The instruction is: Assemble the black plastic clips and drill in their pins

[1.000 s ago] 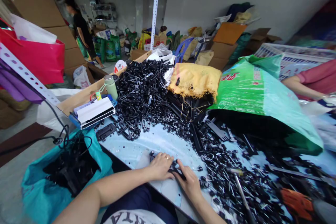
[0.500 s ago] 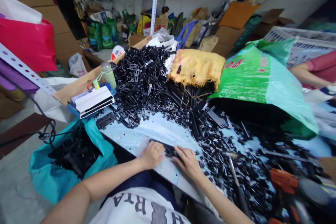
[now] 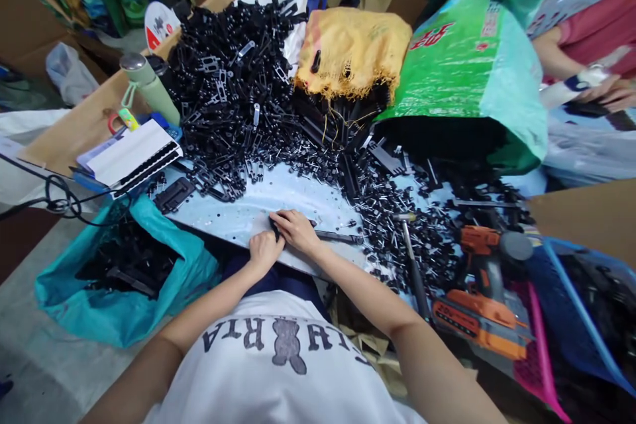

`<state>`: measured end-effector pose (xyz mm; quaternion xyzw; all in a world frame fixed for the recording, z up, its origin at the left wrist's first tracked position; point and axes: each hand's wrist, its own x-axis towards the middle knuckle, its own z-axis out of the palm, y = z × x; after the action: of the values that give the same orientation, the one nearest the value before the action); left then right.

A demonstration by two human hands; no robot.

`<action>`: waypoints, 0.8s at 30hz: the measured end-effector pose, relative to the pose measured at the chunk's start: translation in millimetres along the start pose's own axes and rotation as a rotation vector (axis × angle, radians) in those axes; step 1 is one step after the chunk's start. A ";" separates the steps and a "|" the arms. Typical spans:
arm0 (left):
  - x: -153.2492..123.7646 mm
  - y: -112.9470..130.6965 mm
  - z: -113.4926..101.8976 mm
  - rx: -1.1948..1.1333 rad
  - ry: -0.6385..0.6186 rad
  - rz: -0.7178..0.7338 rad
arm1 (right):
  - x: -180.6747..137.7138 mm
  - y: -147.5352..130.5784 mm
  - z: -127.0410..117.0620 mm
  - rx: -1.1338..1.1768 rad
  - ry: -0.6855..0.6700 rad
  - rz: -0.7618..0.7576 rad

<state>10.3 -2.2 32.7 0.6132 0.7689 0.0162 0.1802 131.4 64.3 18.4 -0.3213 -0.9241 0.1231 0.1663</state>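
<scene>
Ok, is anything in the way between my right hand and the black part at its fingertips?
Nothing visible: the right hand reaches over the black part, and the left hand is right beside it. What lies under the right palm is hidden.

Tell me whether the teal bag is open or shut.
Open: the teal bag gapes at its mouth, with black parts showing inside.

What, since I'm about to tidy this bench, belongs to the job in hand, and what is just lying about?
Likely part of it:
black part, at the left hand and right hand
heaped black pieces
hammer, probably
orange drill, probably

Apparently just lying about:
green bottle
white plastic bag, upper left
</scene>
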 end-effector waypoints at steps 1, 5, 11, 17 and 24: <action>1.5 -0.1 0.7 -0.007 0.011 -0.015 | -0.3 -0.8 0.7 -0.005 0.009 0.027; 6.9 -1.3 3.9 -0.031 0.017 -0.008 | -0.3 -6.7 4.0 -0.024 0.011 0.094; 5.3 8.1 14.7 -0.081 0.027 0.128 | 4.1 -13.3 1.7 0.025 -0.021 0.180; 25.9 -2.2 -2.8 -0.086 0.106 0.640 | -52.9 7.3 -23.0 -0.047 0.182 0.177; 62.0 13.7 -24.3 0.143 0.025 0.894 | -106.1 43.2 -53.3 -0.322 0.127 0.287</action>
<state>4.6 64.9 42.8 0.8958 0.4298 0.0467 0.1034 254.2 36.4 28.5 -0.4789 -0.8643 -0.0243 0.1515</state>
